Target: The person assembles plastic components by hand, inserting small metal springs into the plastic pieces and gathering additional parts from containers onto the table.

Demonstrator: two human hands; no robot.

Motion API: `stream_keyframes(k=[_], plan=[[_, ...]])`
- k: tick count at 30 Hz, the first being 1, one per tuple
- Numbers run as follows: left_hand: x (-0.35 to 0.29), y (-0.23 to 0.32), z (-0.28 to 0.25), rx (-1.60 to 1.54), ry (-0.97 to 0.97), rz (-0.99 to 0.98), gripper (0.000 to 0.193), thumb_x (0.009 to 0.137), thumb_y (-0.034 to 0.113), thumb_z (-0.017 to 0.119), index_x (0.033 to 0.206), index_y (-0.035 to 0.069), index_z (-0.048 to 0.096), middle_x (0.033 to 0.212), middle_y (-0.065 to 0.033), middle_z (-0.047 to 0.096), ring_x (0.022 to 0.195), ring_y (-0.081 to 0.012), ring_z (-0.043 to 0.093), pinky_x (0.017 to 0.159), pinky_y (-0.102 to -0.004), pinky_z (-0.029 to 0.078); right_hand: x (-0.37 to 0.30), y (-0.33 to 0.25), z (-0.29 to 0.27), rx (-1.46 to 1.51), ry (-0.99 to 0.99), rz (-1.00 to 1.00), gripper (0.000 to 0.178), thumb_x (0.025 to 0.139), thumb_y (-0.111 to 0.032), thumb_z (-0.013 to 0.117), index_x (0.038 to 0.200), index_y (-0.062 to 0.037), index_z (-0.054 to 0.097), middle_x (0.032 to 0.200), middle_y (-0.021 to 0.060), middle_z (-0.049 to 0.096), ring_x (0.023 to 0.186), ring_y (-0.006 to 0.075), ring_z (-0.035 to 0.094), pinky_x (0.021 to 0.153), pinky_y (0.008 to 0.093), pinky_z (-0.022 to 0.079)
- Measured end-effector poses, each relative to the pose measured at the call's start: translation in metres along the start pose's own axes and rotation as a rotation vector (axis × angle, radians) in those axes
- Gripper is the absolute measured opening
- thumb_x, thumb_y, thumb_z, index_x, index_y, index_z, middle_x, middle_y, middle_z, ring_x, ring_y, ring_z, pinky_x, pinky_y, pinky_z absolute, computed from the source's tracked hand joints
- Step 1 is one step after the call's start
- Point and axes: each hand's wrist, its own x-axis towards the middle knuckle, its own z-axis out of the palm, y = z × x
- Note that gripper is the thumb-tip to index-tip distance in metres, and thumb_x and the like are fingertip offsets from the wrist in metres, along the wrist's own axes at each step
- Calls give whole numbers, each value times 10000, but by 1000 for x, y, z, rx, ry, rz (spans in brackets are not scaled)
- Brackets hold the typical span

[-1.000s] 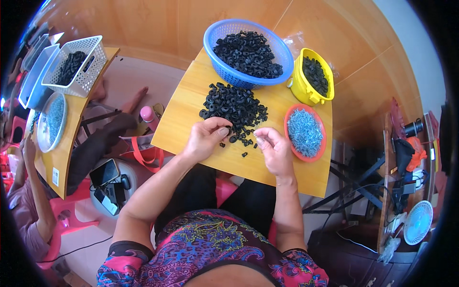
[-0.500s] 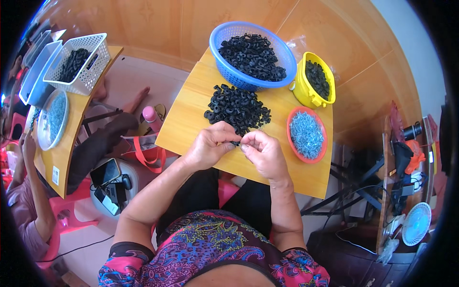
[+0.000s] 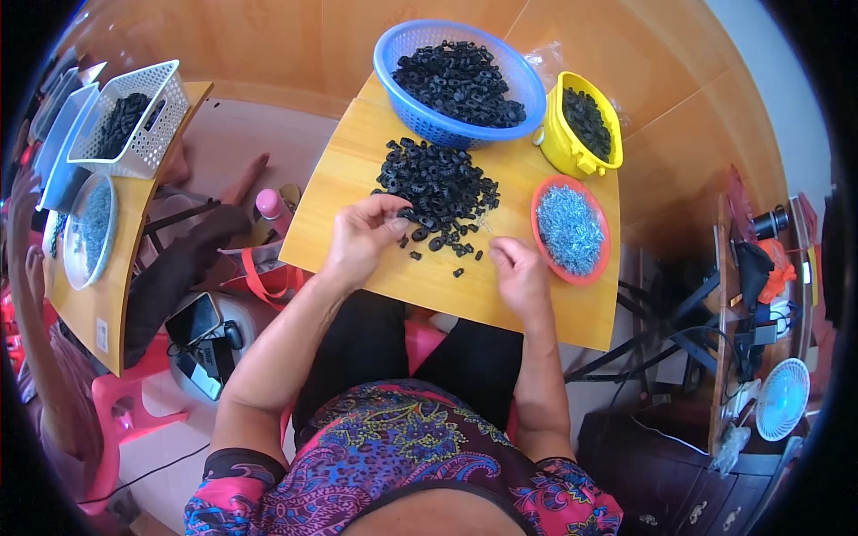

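Note:
A loose pile of small black plastic parts (image 3: 438,183) lies on the wooden table in front of me. My left hand (image 3: 362,237) is at the pile's near left edge, thumb and forefinger pinched on a black plastic part (image 3: 406,213). To the right, my right hand (image 3: 520,277) hovers over the table with its fingers closed together; whatever they may hold is too small to make out. A few thin silvery pieces (image 3: 487,223) lie just beyond its fingertips. Beside that hand sits a red-orange dish (image 3: 540,237) full of silvery screw-like pieces (image 3: 572,230).
A blue colander (image 3: 393,94) and a yellow tub (image 3: 559,147), both holding black parts, stand at the table's back. At left, a person sits by another table (image 3: 134,259) with a white basket (image 3: 170,112). A small fan (image 3: 782,399) is at far right.
My hands were together at the pile's near edge; they have parted, the left going up and left to the pile, the right slightly to the right. The view has shifted a little.

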Motion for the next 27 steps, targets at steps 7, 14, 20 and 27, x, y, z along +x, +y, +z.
stream_keyframes(k=[7, 14, 20, 27], plan=[[0, 3, -5, -103, 14, -46, 137, 844, -16, 611, 979, -13, 629, 849, -61, 644, 726, -111, 579, 678, -238, 476, -5, 4, 15, -125, -64, 145, 156, 778, -31, 648, 931, 0, 640, 870, 190, 601, 799, 364, 595, 713, 415, 478], [-6, -1, 5, -227, -124, -107, 157, 850, -29, 610, 1005, -16, 635, 822, -52, 637, 696, -91, 569, 665, -219, 485, -8, 6, 22, -178, 37, -8, 154, 786, -2, 623, 939, 16, 629, 869, 206, 607, 792, 372, 597, 703, 401, 483], [-13, 5, 13, -347, -193, -212, 170, 851, -21, 615, 1021, -17, 621, 815, -42, 622, 706, -94, 557, 681, -222, 473, 3, -51, 1, 598, -125, 279, 67, 863, 9, 585, 919, 27, 616, 801, 57, 619, 691, 111, 597, 617, 242, 482], [-14, -2, 10, -373, -311, -158, 167, 838, -9, 635, 1003, -15, 612, 847, -52, 624, 731, -109, 563, 688, -230, 467, 18, -70, -1, 827, -314, 219, 97, 881, 11, 573, 977, 19, 580, 808, 36, 607, 668, 87, 593, 587, 218, 490]])
